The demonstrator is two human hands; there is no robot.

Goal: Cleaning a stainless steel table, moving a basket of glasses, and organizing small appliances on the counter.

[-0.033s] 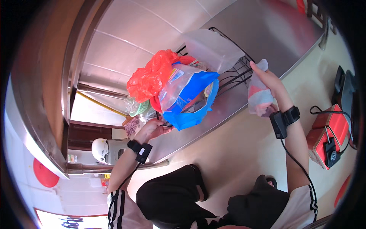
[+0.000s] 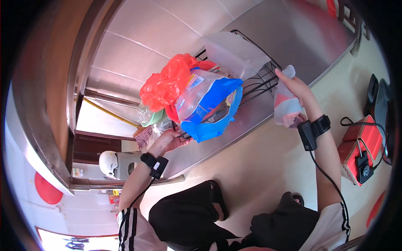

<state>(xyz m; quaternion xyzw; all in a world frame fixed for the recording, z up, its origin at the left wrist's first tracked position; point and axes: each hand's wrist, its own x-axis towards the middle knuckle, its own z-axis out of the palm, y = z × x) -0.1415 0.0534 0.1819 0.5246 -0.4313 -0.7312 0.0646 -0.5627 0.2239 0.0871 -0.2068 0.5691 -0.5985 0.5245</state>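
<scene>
Left hand (image 2: 169, 141): fingers curled around the near-left corner of the black wire rack (image 2: 263, 77), pinching the frame; thumb contact is hard to make out. Right hand (image 2: 299, 90): closed around a translucent plastic bag (image 2: 287, 102) with something reddish and white in it. Thumb tip is right by the rack's right end; can't tell if it touches, and most of the fingers sit out of sight behind the bag.

Risks, my read: the right side is the weak one. Palm is full of slick plastic, so any hold on the rack there would be thumb only and could slip. With the left corner alone carrying load, the rack would twist or slide. It sits over the steel countertop (image 2: 301, 46), near its front edge, so the pile could tip toward the floor (image 2: 247, 163).

Where it lies: rack spans between the hands, left corner in the grip, right end just beside the right thumb. Load sits left of centre: blue-and-clear plastic packet (image 2: 217, 98) in front, crumpled red plastic bag (image 2: 165, 83) bulging past the left side, frosted plastic sheet (image 2: 234, 54) at the back. Loose film, nothing tying it down; top pieces could slide off if tilted.
</scene>
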